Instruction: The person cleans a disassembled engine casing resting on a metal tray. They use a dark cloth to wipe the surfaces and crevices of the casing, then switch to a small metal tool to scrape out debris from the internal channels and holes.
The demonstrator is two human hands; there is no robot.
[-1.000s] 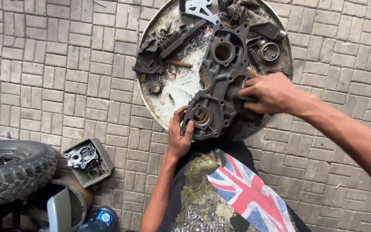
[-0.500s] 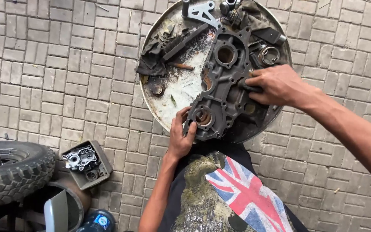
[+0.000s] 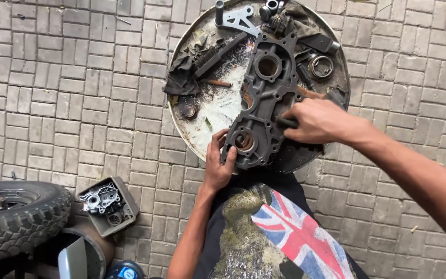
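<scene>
Head view: two hands, left hand (image 3: 218, 165) and right hand (image 3: 318, 121), fingers clamped on one grey engine casing (image 3: 264, 98) in one round tray (image 3: 181, 135).

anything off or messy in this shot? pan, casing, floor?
Nothing looks broken. The grimy engine casing lies across the round metal pan, its lower end overhanging the rim, steadied by the left hand and right hand. The pan is cluttered with a dark rag, a ring and oily residue.

Bare forearms, flag-print black shirt (image 3: 285, 232)
</scene>
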